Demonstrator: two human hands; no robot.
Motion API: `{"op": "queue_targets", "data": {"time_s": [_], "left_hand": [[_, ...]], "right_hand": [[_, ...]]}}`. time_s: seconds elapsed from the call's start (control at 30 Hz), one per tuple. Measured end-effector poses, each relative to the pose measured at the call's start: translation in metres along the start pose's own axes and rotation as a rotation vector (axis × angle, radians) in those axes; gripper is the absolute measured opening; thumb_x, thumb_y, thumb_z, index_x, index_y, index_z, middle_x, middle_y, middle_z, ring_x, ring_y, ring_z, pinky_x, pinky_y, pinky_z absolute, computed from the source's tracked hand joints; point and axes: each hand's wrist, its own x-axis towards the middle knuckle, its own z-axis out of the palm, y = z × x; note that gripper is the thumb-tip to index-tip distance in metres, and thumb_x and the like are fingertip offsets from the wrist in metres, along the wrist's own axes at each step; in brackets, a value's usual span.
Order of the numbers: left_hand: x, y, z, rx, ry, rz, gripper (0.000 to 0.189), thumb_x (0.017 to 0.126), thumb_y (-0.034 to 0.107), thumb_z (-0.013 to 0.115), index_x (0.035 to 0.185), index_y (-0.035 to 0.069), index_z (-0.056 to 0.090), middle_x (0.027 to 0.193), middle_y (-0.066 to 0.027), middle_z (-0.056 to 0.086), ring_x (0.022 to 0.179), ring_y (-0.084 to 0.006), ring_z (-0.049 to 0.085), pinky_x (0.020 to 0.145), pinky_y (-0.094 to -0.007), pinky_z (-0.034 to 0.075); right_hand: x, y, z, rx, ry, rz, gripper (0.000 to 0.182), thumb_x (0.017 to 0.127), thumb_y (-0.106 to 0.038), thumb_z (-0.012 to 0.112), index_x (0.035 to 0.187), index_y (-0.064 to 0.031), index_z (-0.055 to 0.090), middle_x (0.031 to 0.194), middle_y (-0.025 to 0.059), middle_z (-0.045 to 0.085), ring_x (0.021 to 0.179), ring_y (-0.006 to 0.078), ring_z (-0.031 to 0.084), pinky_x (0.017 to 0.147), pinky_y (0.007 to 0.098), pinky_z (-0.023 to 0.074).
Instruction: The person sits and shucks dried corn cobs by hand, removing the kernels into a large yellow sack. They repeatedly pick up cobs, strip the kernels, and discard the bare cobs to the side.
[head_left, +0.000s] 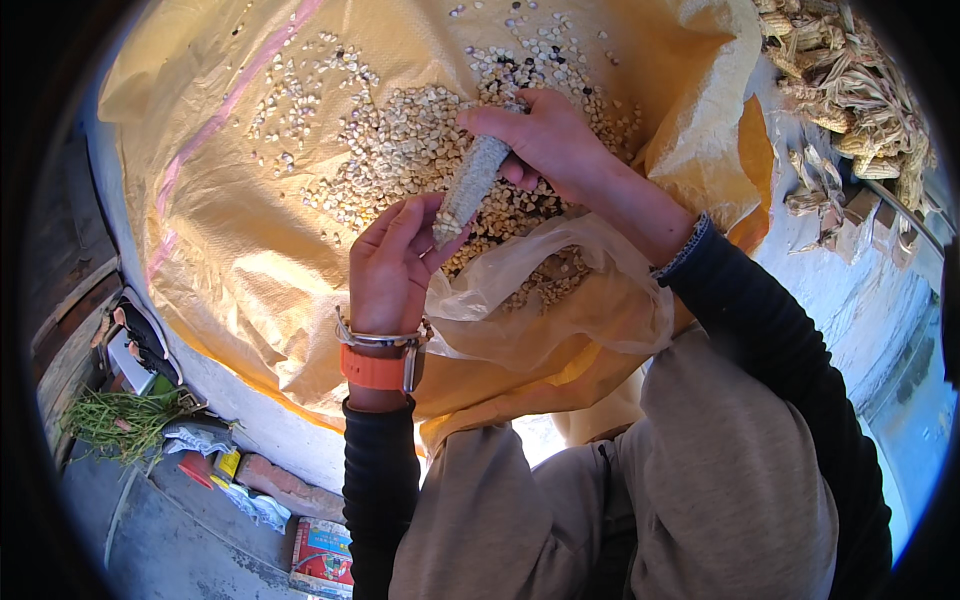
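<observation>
A corn cob (474, 174), mostly stripped of kernels, is held slantwise between my two hands. My right hand (541, 135) grips its upper end, thumb laid along the top. At the lower tip, where a few pale kernels remain attached, the fingers of my left hand (401, 247) are curled around or under the cob. Beneath lies a spread of loose corn kernels (405, 127), mostly cream with some dark purple ones, on a yellow woven plastic sack (255, 300). A clear plastic bag (517, 315) with small grains or chaff in its mouth rests close to my wrists.
Dried, husked corn ears (847, 90) hang or lie in a bunch at the upper right. On the left are cut green stalks (120, 420), a shoe (146, 334), a brick (289, 487) and a printed box (322, 555). My knees border the sack's near edge.
</observation>
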Motion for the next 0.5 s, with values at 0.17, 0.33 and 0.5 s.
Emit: {"op": "queue_targets", "data": {"time_s": [0.17,0.33,0.5], "left_hand": [[-0.006,-0.001,0.013,0.486,-0.031,0.170,0.029,0.091,0.011,0.053,0.112,-0.008,0.054,0.104,-0.0168,0.061,0.095,-0.0262,0.062,0.088,-0.0385,0.052],[-0.003,-0.007,0.018,0.344,0.032,0.151,0.027,0.090,0.011,0.055,0.109,-0.008,0.057,0.101,-0.0151,0.063,0.090,-0.0225,0.062,0.085,-0.0360,0.054],[0.001,-0.014,0.016,0.358,0.113,0.147,0.024,0.090,0.010,0.055,0.105,-0.008,0.060,0.096,-0.0144,0.064,0.085,-0.0215,0.063,0.080,-0.0340,0.054]], "right_hand": [[-0.004,-0.005,0.002,-0.068,0.046,-0.001,0.036,0.077,-0.034,0.070,0.079,0.0000,0.057,0.058,0.0038,0.056,0.039,0.0075,0.048,0.032,0.0208,0.0359],[-0.005,-0.006,0.002,-0.087,0.075,-0.010,0.040,0.076,-0.034,0.071,0.080,0.0030,0.056,0.058,0.0061,0.057,0.038,0.0093,0.050,0.032,0.0219,0.0404],[-0.006,-0.004,0.003,-0.130,0.101,-0.027,0.042,0.076,-0.035,0.072,0.079,0.0043,0.055,0.057,0.0072,0.057,0.038,0.0096,0.050,0.031,0.0225,0.0403]]}}
